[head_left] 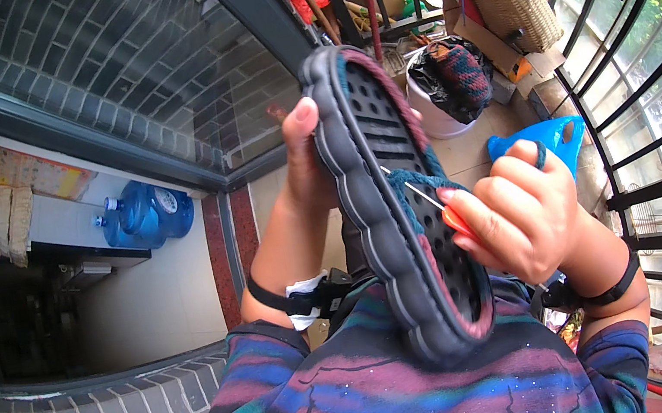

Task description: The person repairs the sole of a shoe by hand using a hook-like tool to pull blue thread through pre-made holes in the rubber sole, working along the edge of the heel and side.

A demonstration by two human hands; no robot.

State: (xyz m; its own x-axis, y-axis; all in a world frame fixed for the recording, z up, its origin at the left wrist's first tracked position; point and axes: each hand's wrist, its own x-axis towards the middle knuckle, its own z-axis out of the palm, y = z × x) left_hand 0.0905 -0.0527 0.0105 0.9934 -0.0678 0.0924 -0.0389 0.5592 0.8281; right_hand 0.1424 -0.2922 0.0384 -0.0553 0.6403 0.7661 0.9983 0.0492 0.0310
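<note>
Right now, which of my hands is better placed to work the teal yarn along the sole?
Likely your right: the right hand pinches the orange-handled tool, its thin shaft pointing toward the teal yarn. Your left hand is holding the black sole.

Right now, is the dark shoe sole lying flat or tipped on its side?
Tipped on its side: the left hand grips the dark shoe sole, and its scalloped side wall shows beside its holed inner face.

Down by my feet, the pale beige floor (460, 158) carries a round white bucket (428, 114), with crinkled black plastic (429, 73) bulging from its top; near it, a crumpled bright-blue plastic bag (548, 133) rests on the floor too.
</note>
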